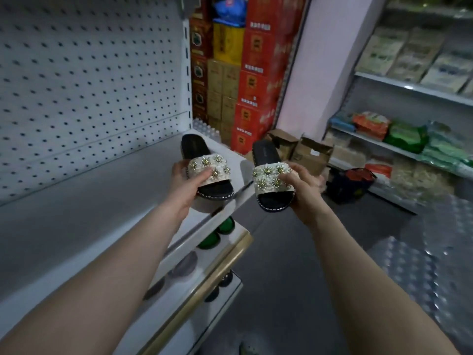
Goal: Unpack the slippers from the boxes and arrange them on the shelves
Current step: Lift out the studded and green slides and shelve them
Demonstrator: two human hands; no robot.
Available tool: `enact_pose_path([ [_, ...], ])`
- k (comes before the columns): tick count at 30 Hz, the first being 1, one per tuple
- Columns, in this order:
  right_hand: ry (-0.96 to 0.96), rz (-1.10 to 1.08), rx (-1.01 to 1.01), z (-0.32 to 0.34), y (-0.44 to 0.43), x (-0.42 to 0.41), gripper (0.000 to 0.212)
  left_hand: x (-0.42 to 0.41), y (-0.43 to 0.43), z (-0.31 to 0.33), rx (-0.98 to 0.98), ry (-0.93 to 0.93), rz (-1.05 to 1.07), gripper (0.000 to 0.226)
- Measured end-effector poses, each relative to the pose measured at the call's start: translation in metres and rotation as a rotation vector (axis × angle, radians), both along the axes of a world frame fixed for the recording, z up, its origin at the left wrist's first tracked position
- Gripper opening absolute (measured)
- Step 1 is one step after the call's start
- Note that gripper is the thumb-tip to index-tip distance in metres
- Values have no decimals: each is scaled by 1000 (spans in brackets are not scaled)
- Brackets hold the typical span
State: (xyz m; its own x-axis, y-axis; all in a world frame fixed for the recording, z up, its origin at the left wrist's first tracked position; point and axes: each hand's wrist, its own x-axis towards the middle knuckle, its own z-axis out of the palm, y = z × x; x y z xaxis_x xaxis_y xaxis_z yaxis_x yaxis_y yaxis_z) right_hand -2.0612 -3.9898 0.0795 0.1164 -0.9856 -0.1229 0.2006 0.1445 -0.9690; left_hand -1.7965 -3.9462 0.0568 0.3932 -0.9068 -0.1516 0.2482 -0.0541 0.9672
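I hold a pair of black slippers with white beaded straps and gold flower studs. My left hand (188, 187) grips the left slipper (195, 148) by its strap, over the right end of the grey shelf (89, 201). My right hand (304, 190) grips the right slipper (265, 152) by its strap, in the air past the shelf's edge, above the aisle floor. Open brown cardboard boxes (307, 152) stand on the floor behind the slippers.
A white pegboard (84, 80) backs the shelf. Lower shelves (225, 257) hold green and dark slippers. Stacked red and yellow cartons (253, 80) stand behind. Shelves of packaged goods (409, 139) line the right. A dark basket (350, 183) sits on the floor.
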Motion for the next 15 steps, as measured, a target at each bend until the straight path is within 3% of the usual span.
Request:
enact_pose_path([
  [5, 33, 162, 16, 2, -65, 31, 37, 16, -22, -9, 49, -55, 185, 66],
  [10, 119, 361, 3, 6, -123, 56, 36, 17, -52, 1, 80, -41, 410, 37],
  [15, 181, 503, 24, 6, -160, 79, 33, 9, -70, 11, 143, -124, 535, 41],
])
